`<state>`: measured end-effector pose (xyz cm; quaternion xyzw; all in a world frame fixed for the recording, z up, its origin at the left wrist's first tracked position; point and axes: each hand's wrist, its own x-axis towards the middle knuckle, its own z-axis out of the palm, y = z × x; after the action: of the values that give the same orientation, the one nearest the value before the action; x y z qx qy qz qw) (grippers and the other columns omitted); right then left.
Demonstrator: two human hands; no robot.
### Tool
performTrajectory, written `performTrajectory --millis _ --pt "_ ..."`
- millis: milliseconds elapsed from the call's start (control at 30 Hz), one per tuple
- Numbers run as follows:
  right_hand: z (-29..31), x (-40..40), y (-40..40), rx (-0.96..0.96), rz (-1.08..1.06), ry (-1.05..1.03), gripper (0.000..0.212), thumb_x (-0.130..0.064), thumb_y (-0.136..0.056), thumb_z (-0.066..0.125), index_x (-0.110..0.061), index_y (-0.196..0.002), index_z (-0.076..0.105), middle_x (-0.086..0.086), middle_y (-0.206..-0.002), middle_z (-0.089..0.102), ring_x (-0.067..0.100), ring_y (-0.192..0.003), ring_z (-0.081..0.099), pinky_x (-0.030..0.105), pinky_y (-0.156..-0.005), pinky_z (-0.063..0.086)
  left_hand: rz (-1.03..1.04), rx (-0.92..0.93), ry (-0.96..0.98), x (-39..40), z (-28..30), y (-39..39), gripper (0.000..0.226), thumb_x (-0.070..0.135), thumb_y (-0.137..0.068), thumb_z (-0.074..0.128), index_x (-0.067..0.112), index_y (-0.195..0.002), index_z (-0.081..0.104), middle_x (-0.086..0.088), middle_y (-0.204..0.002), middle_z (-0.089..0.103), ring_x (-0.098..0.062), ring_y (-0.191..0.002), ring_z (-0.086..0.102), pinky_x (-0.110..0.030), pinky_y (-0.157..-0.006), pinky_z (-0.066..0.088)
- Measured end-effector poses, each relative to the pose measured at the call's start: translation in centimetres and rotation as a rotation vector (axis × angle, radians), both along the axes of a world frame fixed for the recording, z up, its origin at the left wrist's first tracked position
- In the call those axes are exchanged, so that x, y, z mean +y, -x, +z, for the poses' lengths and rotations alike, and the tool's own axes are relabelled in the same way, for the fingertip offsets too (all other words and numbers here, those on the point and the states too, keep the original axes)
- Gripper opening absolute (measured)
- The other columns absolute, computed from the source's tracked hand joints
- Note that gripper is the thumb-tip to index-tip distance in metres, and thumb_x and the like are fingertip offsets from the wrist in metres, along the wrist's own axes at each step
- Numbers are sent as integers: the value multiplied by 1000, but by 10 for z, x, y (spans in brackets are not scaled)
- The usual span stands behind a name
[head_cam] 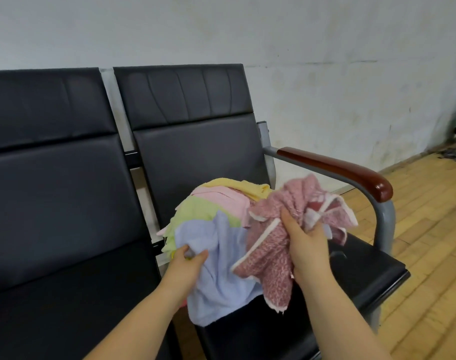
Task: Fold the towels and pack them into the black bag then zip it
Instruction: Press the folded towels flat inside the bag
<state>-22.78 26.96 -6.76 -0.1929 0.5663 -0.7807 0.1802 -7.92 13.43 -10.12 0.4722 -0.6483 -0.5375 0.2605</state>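
Towel pile [216,203] on right black seat [364,268], frame centre. Left hand [186,261] at 7 o'clock pinches blue towel [221,268]. Right hand [304,242] at 4 o'clock grips crumpled pink-red towel [273,253].

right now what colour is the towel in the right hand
Speckled dusty pink with white trim, seen in the head view.

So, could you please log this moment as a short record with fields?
place: black seat with a brown armrest
pile: yellow, pink, green and blue towel, unfolded
left hand: pinches the blue towel
right hand: grips a bunched dark pink towel
black bag: not in view
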Motion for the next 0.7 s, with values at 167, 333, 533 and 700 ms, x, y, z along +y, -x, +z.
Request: performTrajectory --millis 167,333,533,700 --pt "4 -21 -61 172 381 3 29 -31 -83 71 -30 -110 61 -11 -104 72 8 -99 67 33 -89 54 21 282 -259 -3 27 -19 62 63 -90 41 19 -132 54 -10 -134 56 -29 -122 52 -47 -108 37" --pt "-4 -53 -128 351 637 -116 65 -64 -70 65 -40 -129 52 -19 -122 62 5 -115 58 37 -103 44 34 607 -477 -8 52 -73 75 73 -82 38 8 -108 65 -23 -102 70 -39 -101 61 -48 -78 46" --pt "-18 -77 -195 360 944 -170 38 -32 -83 72 -36 -117 55 -17 -113 65 -4 -104 60 14 -89 47 130 625 -464 -6 39 -173 61 55 -83 51 7 -118 64 -20 -113 68 -35 -107 63 -49 -89 46" --pt "-46 -91 -247 504 1163 -339 52 -38 -77 76 -32 -124 55 -14 -120 64 2 -109 60 30 -99 47 309 567 -506 -5 -3 -257 61 55 -84 49 10 -125 61 -21 -118 66 -37 -112 61 -52 -98 43"
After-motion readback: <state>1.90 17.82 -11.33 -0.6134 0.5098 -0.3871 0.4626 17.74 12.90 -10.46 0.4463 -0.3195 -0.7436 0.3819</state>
